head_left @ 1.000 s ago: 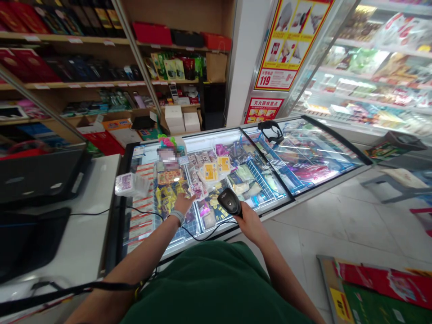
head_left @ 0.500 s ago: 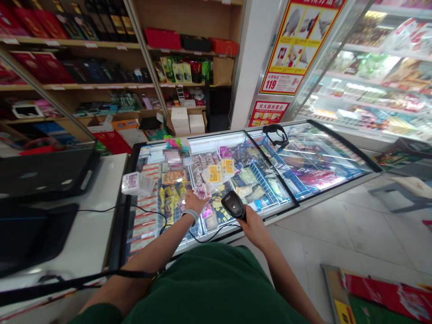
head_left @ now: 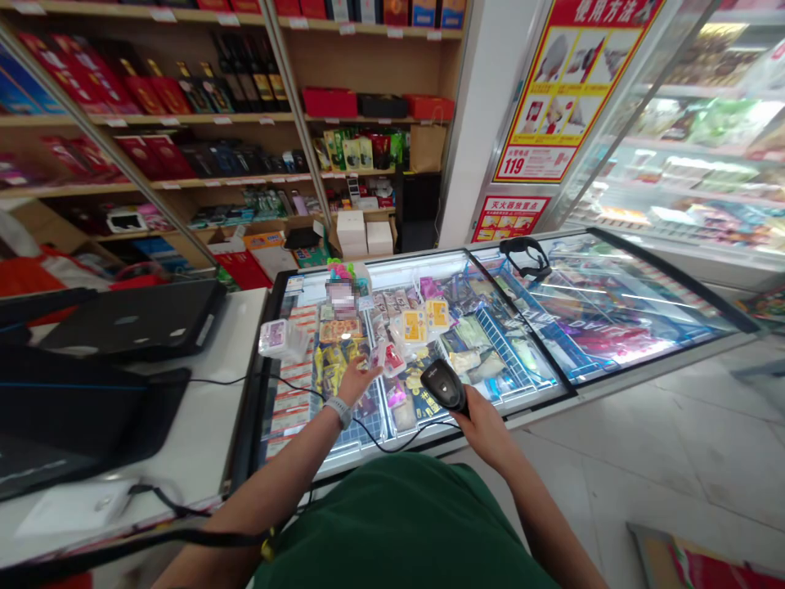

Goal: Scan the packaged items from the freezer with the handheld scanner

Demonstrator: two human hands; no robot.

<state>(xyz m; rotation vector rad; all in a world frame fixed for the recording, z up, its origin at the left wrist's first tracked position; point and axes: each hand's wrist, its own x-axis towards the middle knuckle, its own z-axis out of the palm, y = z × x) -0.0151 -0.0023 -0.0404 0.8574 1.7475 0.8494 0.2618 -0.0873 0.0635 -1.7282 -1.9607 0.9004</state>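
Note:
My right hand (head_left: 482,421) is wrapped round the handle of a black barcode scanner (head_left: 442,384), its head pointing left over the glass top of a chest freezer (head_left: 545,401). My left hand (head_left: 356,383), with a pale band at the wrist, pinches the edge of a small clear plastic pack with a red label (head_left: 392,358). Just beyond lie two clear packs with yellow labels, one nearer (head_left: 414,325) and one farther right (head_left: 437,313). Left of my left hand, a fanned row of clear packs (head_left: 279,337) shows a purple label at its end.
A scanner cable (head_left: 380,446) trails across the glass. Black straps (head_left: 526,256) lie at the freezer's far edge, near a colourful small item (head_left: 342,270). To the left, a black machine (head_left: 141,319) stands on a white counter (head_left: 242,327). Stocked shelves (head_left: 202,119) line the back.
The view has shifted, so most things appear farther right and lower. The pack at my left hand now shows its red label. My right hand still holds the scanner.

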